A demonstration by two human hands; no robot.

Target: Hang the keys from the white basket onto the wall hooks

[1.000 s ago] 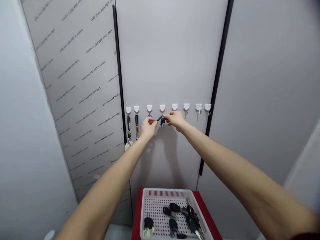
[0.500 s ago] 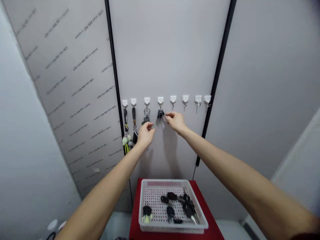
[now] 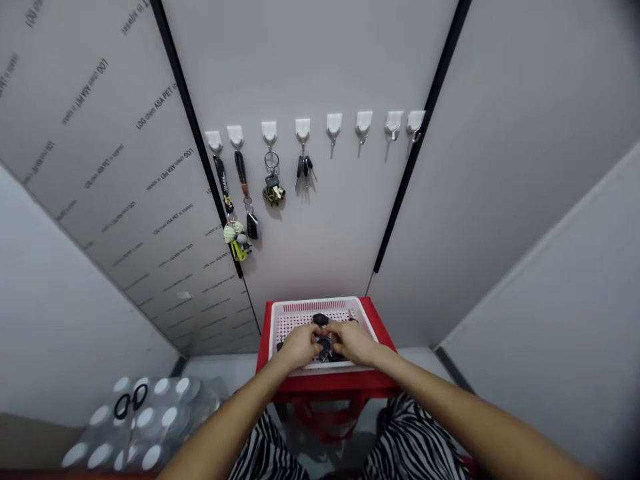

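My left hand (image 3: 300, 347) is inside the white perforated basket (image 3: 274, 327), its thumb and curled fingers apart above the loose keys. Facing it, my right hand (image 3: 354, 343) has its fingertips bent down onto a key among the pile, though its own fingers partly hide that grip. Between the two hands lies a black-headed key (image 3: 324, 348). Just beyond the fingertips, another dark key (image 3: 320, 319) rests on the basket floor. A bunch of black-headed keys (image 3: 305, 167) hangs from the fourth wall hook (image 3: 303, 128), with no hand on it.
Left of that bunch hang a keyring with trinkets (image 3: 273, 190), a black car key fob (image 3: 253, 226) and a lanyard with charms (image 3: 236, 239). Several bare hooks (image 3: 364, 123) continue rightward. The basket stands on a red stool (image 3: 380, 327). Scissors (image 3: 131, 402) lie on packed bottles (image 3: 163, 417).
Both hands have left the wall hooks and come down into the basket. The key bunch now hangs freely on the fourth hook. My view has tilted downward.
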